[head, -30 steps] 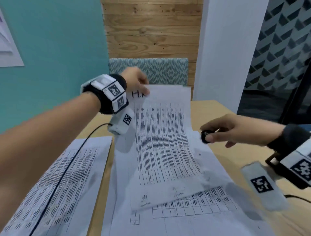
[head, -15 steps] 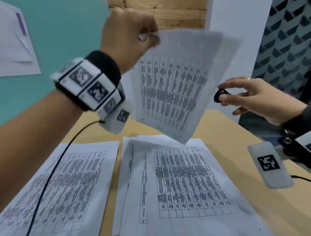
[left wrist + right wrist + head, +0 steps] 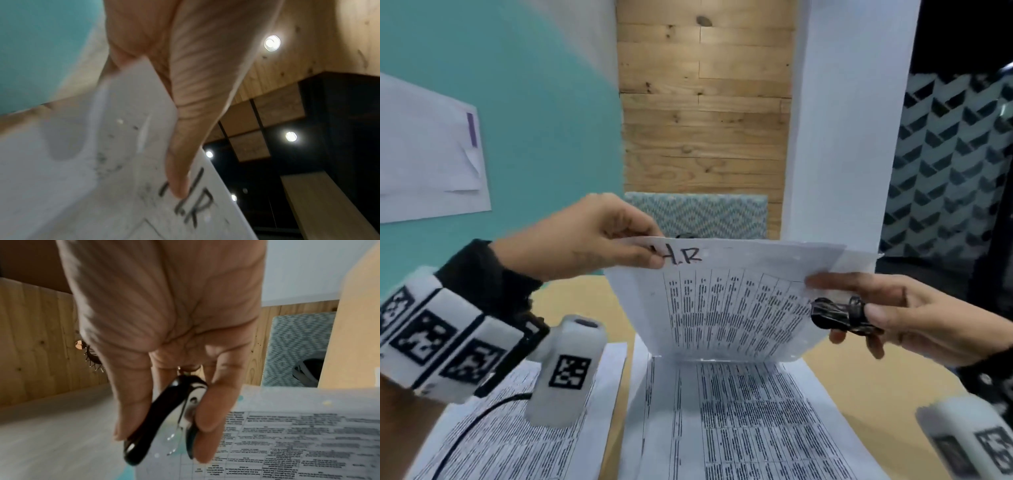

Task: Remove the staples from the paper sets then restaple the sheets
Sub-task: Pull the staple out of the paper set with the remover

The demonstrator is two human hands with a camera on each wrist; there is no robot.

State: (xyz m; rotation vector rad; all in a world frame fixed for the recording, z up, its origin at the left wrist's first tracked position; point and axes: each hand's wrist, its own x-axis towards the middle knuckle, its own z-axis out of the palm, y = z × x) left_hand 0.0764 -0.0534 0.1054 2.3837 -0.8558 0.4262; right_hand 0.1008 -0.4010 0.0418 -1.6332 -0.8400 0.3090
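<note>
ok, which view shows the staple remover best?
Right wrist: the staple remover fills the centre, gripped by the right hand, both black handles visible. Head view shows it small, partly covered by fingers. Left wrist shows none of it.

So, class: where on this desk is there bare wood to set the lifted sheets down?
Bare desk lies right of the middle paper stack, under the right hand holding the staple remover. A thin strip separates it from the left stack. Near, it's crowded with paper.
</note>
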